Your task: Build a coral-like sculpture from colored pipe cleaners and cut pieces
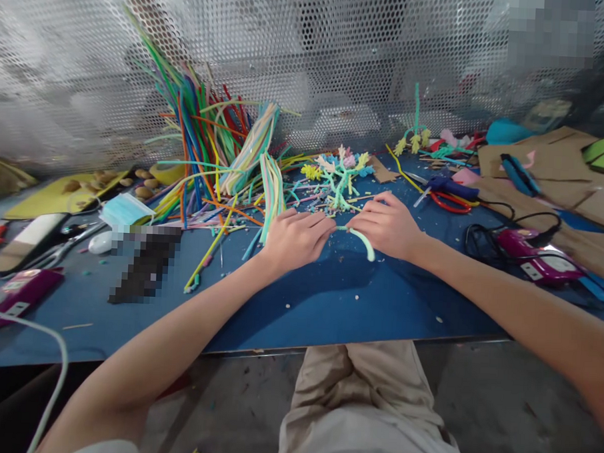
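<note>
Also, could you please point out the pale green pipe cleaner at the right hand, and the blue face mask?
Pale green pipe cleaner (pixel 366 242): head view, on its curved part.
Blue face mask (pixel 126 210): head view, near its middle.

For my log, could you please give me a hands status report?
Left hand and right hand pinching green stem. One end curving free. Pastel bundle, branched piece close by.
</note>
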A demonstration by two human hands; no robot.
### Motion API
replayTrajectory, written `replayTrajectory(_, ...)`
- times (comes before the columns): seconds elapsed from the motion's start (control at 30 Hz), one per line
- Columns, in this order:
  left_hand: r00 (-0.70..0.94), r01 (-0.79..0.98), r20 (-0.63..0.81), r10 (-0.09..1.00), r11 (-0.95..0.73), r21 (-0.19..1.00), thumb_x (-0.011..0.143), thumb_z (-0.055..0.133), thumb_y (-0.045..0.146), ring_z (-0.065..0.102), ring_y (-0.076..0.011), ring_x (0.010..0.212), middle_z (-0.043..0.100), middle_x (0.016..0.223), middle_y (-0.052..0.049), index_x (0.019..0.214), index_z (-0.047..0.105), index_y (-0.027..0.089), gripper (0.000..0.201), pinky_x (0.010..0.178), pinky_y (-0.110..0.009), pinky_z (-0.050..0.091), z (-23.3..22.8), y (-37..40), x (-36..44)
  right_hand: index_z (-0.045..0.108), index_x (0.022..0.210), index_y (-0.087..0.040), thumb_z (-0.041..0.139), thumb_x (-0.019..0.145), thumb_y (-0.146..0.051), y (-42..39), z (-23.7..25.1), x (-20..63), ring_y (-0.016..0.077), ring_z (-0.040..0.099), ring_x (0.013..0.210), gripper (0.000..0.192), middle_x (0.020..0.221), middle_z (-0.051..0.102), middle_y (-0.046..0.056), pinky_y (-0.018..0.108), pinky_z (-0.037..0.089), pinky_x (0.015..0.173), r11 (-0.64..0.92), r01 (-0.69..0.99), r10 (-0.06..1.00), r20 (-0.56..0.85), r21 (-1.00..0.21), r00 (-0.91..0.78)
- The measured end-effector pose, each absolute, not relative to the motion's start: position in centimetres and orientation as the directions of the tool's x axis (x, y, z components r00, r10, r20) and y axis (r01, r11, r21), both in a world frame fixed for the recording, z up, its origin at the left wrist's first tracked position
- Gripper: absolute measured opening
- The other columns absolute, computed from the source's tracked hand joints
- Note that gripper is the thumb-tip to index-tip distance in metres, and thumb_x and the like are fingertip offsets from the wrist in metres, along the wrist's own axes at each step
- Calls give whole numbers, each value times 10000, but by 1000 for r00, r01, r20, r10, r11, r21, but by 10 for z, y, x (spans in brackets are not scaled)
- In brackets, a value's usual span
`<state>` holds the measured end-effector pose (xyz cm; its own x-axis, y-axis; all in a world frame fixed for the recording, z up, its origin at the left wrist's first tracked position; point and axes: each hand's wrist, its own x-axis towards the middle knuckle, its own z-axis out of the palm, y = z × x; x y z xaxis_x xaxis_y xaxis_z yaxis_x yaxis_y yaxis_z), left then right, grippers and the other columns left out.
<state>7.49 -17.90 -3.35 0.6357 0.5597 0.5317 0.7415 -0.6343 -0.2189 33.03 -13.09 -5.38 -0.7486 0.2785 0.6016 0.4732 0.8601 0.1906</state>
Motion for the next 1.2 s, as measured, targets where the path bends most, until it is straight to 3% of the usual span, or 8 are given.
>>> replayTrajectory(0.1,631,746,535,562,-629,-219,1086,492,321,715,-181,817,762,872,-28,1006,730,237,265,683,-352,349,-32,-178,74,794,1008,-229,526,1053,-200,-130,-56,327,201,677,916,273,984,833,15,403,374,930,869,481,326,600,115,-731)
replayTrajectory(0.4,585,794,575,572,-550,-261,1071,528,365,668,-259,981,770,1066,-76,1171,721,241,250,844,-421,405,-33,-169,68,782,899,-202,669,992,-365,-136,-61,320,227,695,810,219,829,770,48,364,456,794,709,599,691,538,-372,-484)
replayTrajectory(0.6,586,780,605,539,-577,-243,1058,564,346,660,-263,1009,771,1139,-67,1299,696,297,279,855,-429,411,-36,-163,62,795,858,-211,647,981,-410,-136,-56,323,189,671,731,277,860,800,45,338,482,740,612,450,785,431,-651,-445)
replayTrajectory(0.77,665,694,622,414,-651,-308,1059,583,310,695,-208,963,782,1205,-18,1307,689,333,271,783,-390,418,-35,-164,58,766,851,-197,633,967,-407,-140,-54,320,164,627,704,274,855,790,49,325,486,715,445,218,821,298,-869,-488)
replayTrajectory(0.9,684,649,638,354,-695,-309,1058,592,297,714,-178,886,810,1113,-3,1208,727,332,205,701,-371,402,-33,-163,50,751,825,-204,682,928,-404,-143,-56,316,162,632,737,236,839,779,38,334,497,766,328,71,812,243,-942,-530)
replayTrajectory(1.03,682,599,688,249,-730,-330,1024,659,294,712,-160,819,822,1058,3,1199,723,316,188,662,-352,423,-34,-160,44,757,904,-208,745,881,-412,-142,-60,316,188,684,848,206,907,796,42,351,503,836,267,56,838,203,-962,-507)
replayTrajectory(1.2,687,565,703,183,-743,-359,1003,694,274,705,-150,811,822,1023,14,1165,731,291,168,672,-326,487,-32,-157,44,773,905,-207,743,893,-463,-140,-60,318,183,649,789,258,916,791,47,348,474,767,364,129,823,254,-922,-508)
